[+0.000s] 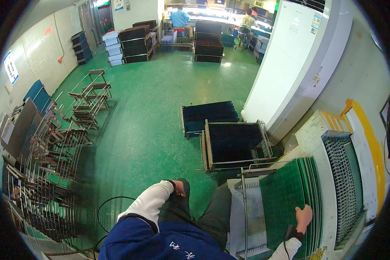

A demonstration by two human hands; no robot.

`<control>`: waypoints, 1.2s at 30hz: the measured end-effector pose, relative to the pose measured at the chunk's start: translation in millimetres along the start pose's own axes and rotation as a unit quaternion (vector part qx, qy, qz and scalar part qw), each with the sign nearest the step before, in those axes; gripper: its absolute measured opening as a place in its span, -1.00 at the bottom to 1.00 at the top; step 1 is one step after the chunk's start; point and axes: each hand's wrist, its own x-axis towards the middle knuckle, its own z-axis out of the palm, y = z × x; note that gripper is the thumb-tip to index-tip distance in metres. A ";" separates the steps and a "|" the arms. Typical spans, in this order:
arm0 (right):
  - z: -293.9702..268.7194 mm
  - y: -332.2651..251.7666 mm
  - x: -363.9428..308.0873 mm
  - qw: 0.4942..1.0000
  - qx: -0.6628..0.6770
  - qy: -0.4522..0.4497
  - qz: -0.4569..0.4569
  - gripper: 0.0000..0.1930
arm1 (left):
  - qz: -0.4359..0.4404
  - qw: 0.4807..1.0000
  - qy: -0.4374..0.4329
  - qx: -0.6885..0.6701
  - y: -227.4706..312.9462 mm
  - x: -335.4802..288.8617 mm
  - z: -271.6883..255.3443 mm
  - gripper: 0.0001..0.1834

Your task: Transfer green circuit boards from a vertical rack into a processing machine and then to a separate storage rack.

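Observation:
My left hand [179, 187] rests at my left knee with its fingers curled in, holding nothing that I can see. Over the top edges of a row of thin green boards [284, 186], my right hand [304, 218] has its fingers drawn together and looks closed on one board's edge; the fingertips are partly hidden. The boards stand close together in a metal rack [244, 195] with toothed strips, at my right side. A black wrist strap [294, 234] with a cord sits at my right wrist.
Beyond the rack, slotted racks of dark boards [236, 143] stand on the green floor [160, 95]. A tall white cabinet [281, 65] and a machine with a ribbed belt [342, 186] flank the right. Metal racks [52, 190] line the left. Two people sit far back.

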 end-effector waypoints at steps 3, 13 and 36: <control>11.3 8.1 3.9 1.000 0.008 0.026 -0.009 -0.53 | 0.004 1.000 -0.009 -0.022 -1.0 -1.7 -0.4 -0.72; 10.6 11.1 4.8 1.000 -0.004 0.025 -0.013 -0.53 | -0.001 1.000 -0.010 0.024 3.3 5.5 0.0 -0.70; -11.0 18.5 8.5 0.994 0.061 0.044 -0.077 -0.61 | 0.002 0.999 -0.007 0.044 4.6 -5.8 -9.4 -0.62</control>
